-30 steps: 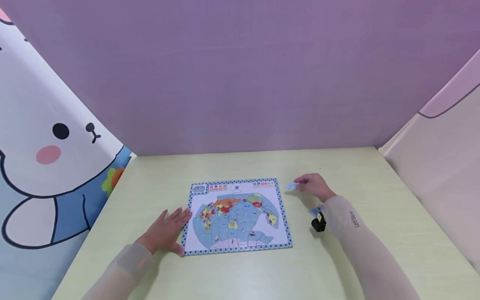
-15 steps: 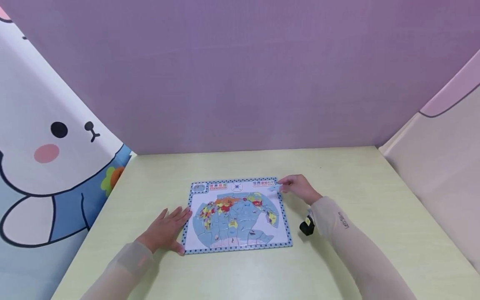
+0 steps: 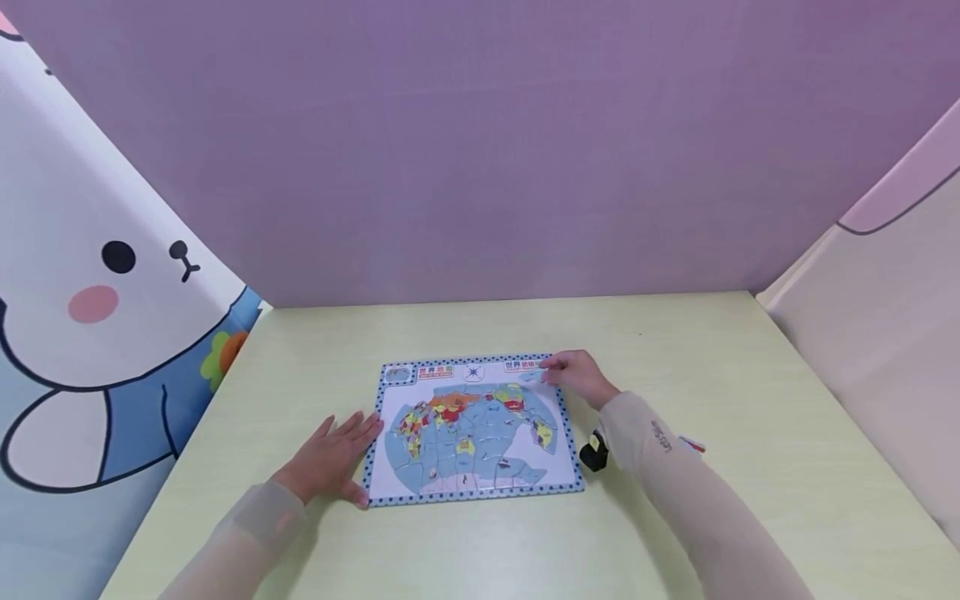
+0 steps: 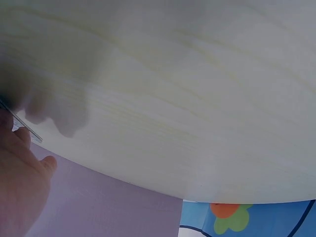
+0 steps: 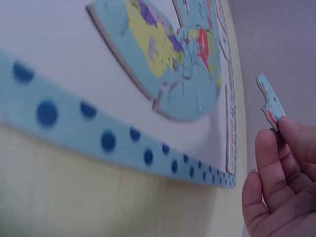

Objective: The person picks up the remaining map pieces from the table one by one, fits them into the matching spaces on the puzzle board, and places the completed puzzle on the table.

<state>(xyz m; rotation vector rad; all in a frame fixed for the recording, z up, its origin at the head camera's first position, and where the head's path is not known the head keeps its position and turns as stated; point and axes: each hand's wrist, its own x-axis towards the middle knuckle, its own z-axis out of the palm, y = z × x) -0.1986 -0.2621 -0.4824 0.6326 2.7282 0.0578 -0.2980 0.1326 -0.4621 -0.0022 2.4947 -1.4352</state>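
Observation:
A flat world-map puzzle board (image 3: 487, 497) with a blue dotted border lies on the table. Blue map pieces (image 3: 465, 448) cover most of its oval, leaving a white gap at the right side. My left hand (image 3: 333, 458) rests at the board's left edge, fingers spread and fairly straight; the left wrist view catches only part of it. Over the upper right corner is my right hand (image 3: 581, 377). Between its thumb and fingers it pinches a light-blue puzzle piece (image 5: 271, 101) with bits of red, held up off the board in the right wrist view.
A small blue and red piece (image 3: 693, 445) lies on the table (image 3: 480, 550) beside the right sleeve, partly hidden. A black wrist device (image 3: 593, 452) hangs at the right cuff. A purple backdrop (image 3: 480, 167) stands behind the table, with printed cloth (image 3: 172, 333) at the left.
My right hand has moved left with the puzzle piece, from beside the board to over its upper right corner. A piece by the right sleeve has come into view. The left hand stays put.

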